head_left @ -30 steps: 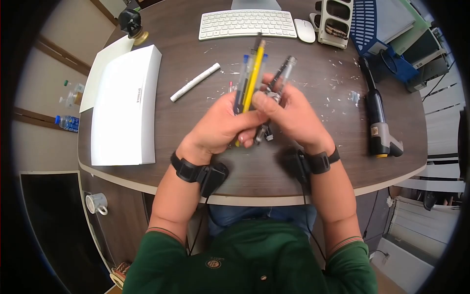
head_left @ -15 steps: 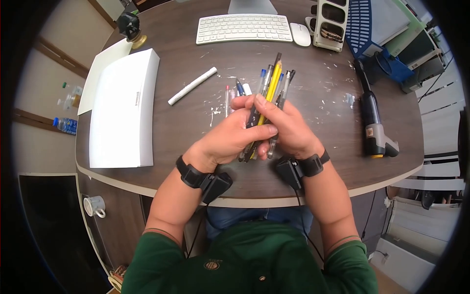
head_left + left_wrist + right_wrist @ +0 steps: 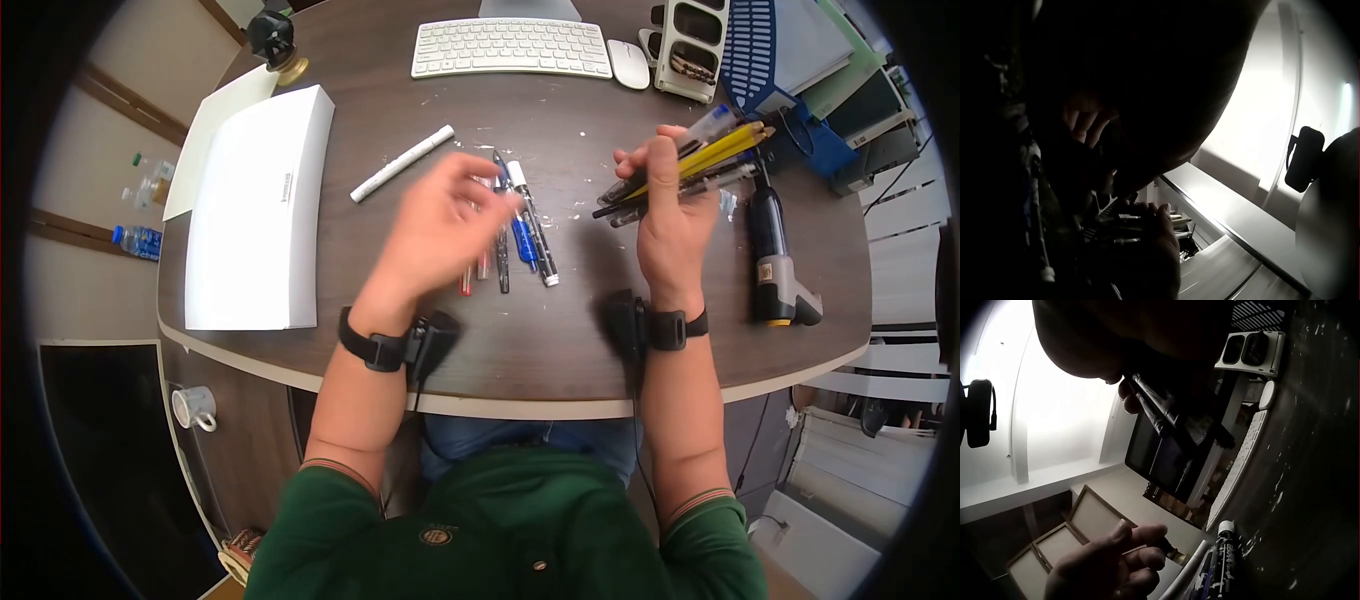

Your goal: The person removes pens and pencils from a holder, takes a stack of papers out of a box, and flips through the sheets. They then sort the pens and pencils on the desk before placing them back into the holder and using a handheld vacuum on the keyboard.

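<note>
Our right hand [image 3: 678, 225] grips a bundle of yellow and clear pens [image 3: 700, 165].
Our left hand [image 3: 440, 225], loosely open, hovers over the dark wooden bench [image 3: 560, 345].

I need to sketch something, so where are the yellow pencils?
In the head view, the yellow pencils are bundled with pens in the right hand, to the right of the white-capped marker on the table.

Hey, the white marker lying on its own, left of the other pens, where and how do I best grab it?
I'd pinch the white marker at mid-barrel, coming from above with your left hand, thumb and fingertips across its long sides. It's slim and straight, lying flat and slanted, with nothing seen pressing against either side.
</note>
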A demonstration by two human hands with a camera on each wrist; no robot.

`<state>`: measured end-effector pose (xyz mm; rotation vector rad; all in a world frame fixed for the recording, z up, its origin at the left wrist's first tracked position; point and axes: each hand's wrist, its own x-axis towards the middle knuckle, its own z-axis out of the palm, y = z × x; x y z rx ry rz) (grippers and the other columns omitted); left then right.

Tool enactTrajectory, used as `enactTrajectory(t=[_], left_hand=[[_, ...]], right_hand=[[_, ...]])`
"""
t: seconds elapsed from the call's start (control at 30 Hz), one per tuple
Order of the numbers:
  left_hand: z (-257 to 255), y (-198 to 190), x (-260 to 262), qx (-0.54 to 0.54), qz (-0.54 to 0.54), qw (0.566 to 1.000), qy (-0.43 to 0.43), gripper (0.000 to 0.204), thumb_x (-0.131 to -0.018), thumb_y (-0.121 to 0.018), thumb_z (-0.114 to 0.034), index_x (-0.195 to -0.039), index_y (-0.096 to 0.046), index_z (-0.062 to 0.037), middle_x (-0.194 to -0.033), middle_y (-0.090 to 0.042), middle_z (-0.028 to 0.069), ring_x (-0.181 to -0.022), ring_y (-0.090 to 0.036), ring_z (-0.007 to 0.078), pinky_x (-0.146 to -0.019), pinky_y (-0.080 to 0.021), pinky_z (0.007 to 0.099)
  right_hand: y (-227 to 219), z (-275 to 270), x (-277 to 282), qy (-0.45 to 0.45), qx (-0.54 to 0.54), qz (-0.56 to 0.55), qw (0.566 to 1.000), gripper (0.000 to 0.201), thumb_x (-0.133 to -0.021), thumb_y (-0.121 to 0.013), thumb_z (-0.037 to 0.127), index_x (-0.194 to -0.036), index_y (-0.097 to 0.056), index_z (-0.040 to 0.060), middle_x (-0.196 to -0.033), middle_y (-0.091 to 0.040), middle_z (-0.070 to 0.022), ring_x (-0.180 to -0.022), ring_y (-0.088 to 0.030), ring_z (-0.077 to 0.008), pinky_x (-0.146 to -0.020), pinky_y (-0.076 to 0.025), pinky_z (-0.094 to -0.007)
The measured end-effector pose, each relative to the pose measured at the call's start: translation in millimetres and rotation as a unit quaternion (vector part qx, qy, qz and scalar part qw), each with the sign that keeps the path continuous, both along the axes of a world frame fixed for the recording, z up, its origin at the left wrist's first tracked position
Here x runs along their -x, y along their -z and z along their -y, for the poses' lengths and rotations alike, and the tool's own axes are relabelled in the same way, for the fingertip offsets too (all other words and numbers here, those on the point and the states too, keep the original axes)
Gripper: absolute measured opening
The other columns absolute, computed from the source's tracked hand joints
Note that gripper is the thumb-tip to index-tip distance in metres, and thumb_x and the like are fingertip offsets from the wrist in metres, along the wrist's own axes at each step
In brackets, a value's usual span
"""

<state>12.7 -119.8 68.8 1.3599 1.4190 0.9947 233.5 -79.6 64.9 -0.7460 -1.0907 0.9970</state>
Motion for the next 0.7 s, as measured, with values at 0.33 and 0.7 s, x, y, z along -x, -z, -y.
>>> enactTrajectory(t=[0.33, 0.7], left_hand=[[-5, 10, 21, -0.009, -0.279, 0.960, -0.009, 0.037, -0.084, -0.081, -0.028, -0.097, -0.067, 0.0037, -0.074, -0.068, 0.0126, -0.067, -0.067, 0.0258, -0.066, -0.054, 0.0365], [0, 9, 9, -0.024, -0.314, 0.949, -0.012, 0.032, -0.085, -0.081, -0.022, -0.096, -0.070, 0.0058, -0.073, -0.069, 0.0129, -0.067, -0.069, 0.0209, -0.063, -0.054, 0.0328]], right_hand=[[33, 0, 16, -0.047, 0.094, 0.195, 0.975, 0.026, -0.093, -0.080, 0.023, -0.101, -0.064, 0.0034, -0.087, -0.066, 0.0015, -0.078, -0.058, -0.0074, -0.073, -0.051, -0.0266], [30, 2, 17, 0.004, 0.110, 0.283, 0.953, 0.029, -0.088, -0.080, 0.026, -0.095, -0.065, 0.0012, -0.074, -0.065, -0.0039, -0.067, -0.058, -0.0106, -0.064, -0.050, -0.0296]])
